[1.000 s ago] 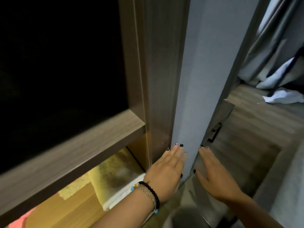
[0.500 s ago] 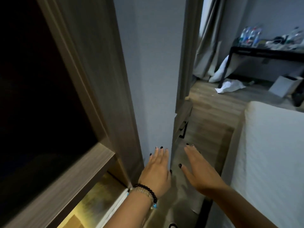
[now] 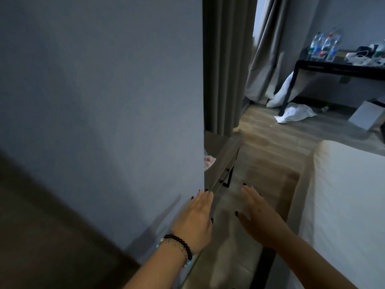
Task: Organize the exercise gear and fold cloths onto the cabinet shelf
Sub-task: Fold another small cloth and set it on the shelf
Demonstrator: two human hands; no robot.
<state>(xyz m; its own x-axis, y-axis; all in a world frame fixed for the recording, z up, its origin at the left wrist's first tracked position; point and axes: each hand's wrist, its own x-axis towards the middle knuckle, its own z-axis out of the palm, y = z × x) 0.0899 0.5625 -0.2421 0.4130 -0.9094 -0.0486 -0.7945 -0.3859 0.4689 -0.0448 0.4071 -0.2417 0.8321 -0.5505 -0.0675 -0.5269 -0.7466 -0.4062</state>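
Cabinet gone leftward from view, both hands (image 3: 225,217) flat (empty), fingers forward

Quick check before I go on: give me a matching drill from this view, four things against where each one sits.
Things:
1. water bottles
2. white cloth
3. bead bracelets
4. grey curtain

Places:
A. on the left wrist
B. on the black table
C. hanging just past the wall's edge
D. crumpled on the wooden floor

Pairs: 1-B, 2-D, 3-A, 4-C
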